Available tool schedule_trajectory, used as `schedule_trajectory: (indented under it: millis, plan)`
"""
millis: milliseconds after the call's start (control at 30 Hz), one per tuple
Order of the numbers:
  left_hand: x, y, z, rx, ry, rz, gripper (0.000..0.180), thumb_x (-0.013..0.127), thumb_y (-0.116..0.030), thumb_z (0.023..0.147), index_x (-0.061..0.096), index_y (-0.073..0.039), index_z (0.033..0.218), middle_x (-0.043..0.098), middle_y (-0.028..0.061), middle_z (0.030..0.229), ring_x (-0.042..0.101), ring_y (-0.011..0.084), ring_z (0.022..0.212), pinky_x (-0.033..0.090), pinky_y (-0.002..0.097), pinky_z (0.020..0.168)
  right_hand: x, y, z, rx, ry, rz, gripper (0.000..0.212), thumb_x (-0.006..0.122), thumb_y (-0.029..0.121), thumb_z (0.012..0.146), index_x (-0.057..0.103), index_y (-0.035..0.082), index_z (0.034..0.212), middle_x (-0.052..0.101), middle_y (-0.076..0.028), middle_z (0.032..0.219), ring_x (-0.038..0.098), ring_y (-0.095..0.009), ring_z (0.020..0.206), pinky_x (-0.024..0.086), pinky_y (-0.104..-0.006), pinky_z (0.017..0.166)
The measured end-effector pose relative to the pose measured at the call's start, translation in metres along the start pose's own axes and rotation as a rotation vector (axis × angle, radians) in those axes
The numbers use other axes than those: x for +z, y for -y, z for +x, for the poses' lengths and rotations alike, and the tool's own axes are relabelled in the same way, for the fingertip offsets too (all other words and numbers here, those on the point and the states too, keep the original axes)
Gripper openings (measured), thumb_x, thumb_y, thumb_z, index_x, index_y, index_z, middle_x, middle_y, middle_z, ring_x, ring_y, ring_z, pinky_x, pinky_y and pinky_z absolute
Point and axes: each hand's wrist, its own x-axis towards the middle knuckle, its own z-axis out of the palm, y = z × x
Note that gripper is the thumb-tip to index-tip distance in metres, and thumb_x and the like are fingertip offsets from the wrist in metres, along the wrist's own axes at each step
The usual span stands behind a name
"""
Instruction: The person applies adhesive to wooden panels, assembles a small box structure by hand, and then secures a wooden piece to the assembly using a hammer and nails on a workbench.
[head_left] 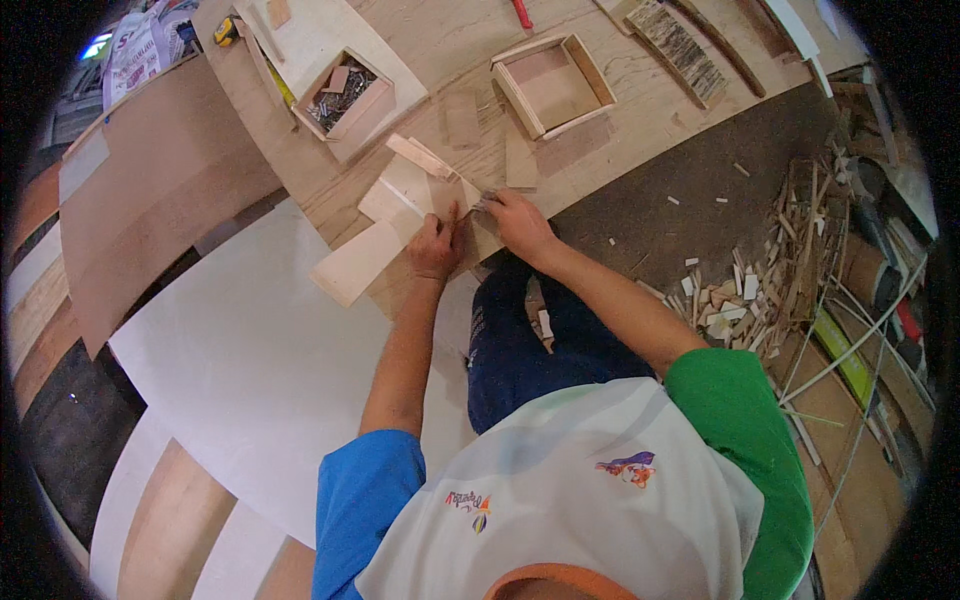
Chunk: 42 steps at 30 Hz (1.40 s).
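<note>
Thin wooden panel (pixel 443 192) near the edge of the counter (pixel 460 60), left hand (pixel 436 246) half-curled against it, right hand (pixel 516 222) fingers bunched at its corner, actual grip indeterminable, open wooden box (pixel 555 88) beyond.

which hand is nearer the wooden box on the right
Right. In the picture, the right hand is below the wooden box; the left hand is farther off, below and left.
</note>
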Motion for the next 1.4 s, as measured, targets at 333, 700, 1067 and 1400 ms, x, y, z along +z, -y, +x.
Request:
schedule_trajectory:
  millis: [333,700,1067,1400]
  plan:
    - [0.008,0.0,-0.009,-0.019,-0.033,-0.044,0.046,0.065,-0.026,0.082,0.057,-0.026,0.127,0.048,0.0035,0.073,0.054,0.0193,0.054,0.045,0.0341,0.046,0.003,0.023,-0.039,0.014,0.073,0.096,0.027,0.058,0.0,0.077,0.063,0.0,0.104,0.059,-0.019,0.101,0.058,-0.036,0.097,0.049,-0.0421,0.08]
    - [0.002,-0.036,0.013,-0.34,-0.086,-0.112,0.046,0.066,-0.021,0.082,0.056,-0.022,0.127,0.05,0.0075,0.077,0.057,0.0251,0.059,0.048,0.0362,0.049,0.009,0.011,0.057,-0.241,-0.145,-0.217,0.031,0.055,0.001,0.078,0.06,-0.002,0.108,0.061,-0.018,0.11,0.054,-0.036,0.104,0.046,-0.0405,0.088]
    - [-0.024,-0.055,0.04,-0.657,0.097,-0.184,0.041,0.056,-0.027,0.09,0.056,-0.011,0.127,0.054,0.0133,0.087,0.06,0.0327,0.082,0.049,0.0442,0.071,-0.024,0.001,-0.037,-0.09,-0.072,0.065,0.027,0.058,0.001,0.08,0.065,0.0,0.106,0.066,-0.015,0.101,0.061,-0.029,0.093,0.049,-0.0376,0.082]
    - [-0.088,-0.063,-0.094,-0.505,-0.072,-0.689,0.007,0.06,-0.001,0.076,0.066,-0.002,0.08,0.063,0.0143,0.085,0.061,0.0265,0.075,0.048,0.0331,0.066,-0.022,0.003,-0.03,0.575,-0.12,0.459,0.027,0.067,0.015,0.08,0.067,0.002,0.104,0.067,-0.019,0.095,0.065,-0.031,0.088,0.05,-0.0372,0.079]
